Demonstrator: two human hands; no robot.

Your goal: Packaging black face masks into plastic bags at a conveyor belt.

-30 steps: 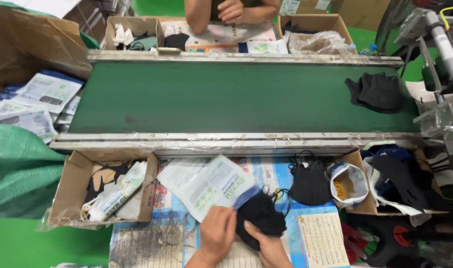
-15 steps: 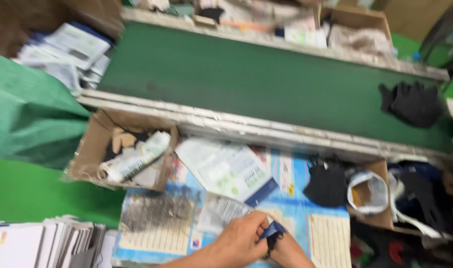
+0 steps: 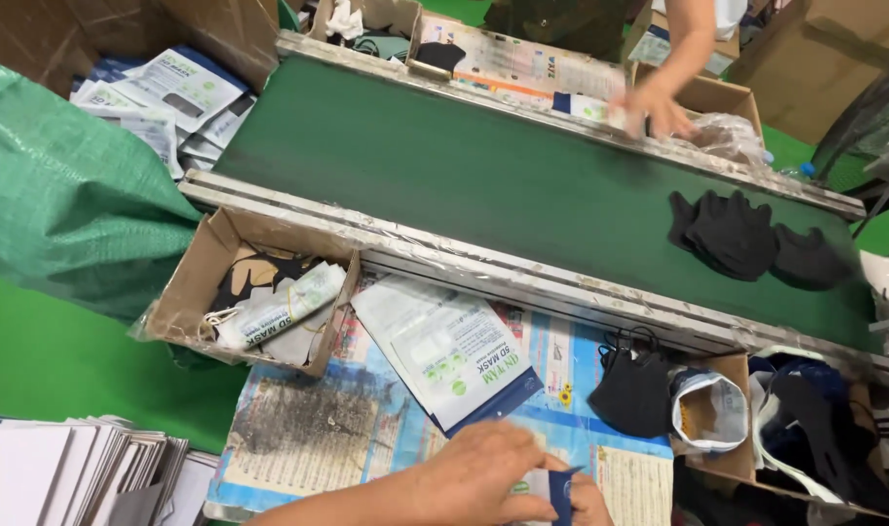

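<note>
Pouch [image 3: 549, 484], white with a dark blue edge, small and flat: sitting at the bottom edge of the head view, pinched between the person's two hands, only its upper corner showing between the fingers

Left hand [image 3: 478, 472]: lying over the pouch from the left, fingers curling down and closing on it, back of the hand facing up

Right hand [image 3: 588, 499]: mostly cut off by the frame edge, thumb side pressing against the pouch's right edge; how far the fingers are closing, I cannot tell

Stack of printed pouches [image 3: 444, 353]: lying just ahead of the left hand on the patterned table cover [image 3: 318, 438], white with a blue bottom band, fanning slightly

Black masks [image 3: 631, 388]: lying ahead and to the right of the right hand, ear loops trailing upward, touching a roll of white tape [image 3: 709, 409] on their right

Cardboard tray [image 3: 193, 287]: sitting ahead and well to the left of the left hand, holding dark and tan masks and one filled white pouch lying at a slant

Pile of white cards [image 3: 84, 468]: resting far to the left of the left hand, standing on edge

Green conveyor belt [image 3: 464, 166]: running across beyond the tray and stack, carrying black masks on belt [image 3: 732, 234] toward its right end

Another person's hand [image 3: 659, 109]: reaching down at the belt's far side, blurring

Green woven sack [image 3: 59, 185]: bulging far left of both hands
</note>
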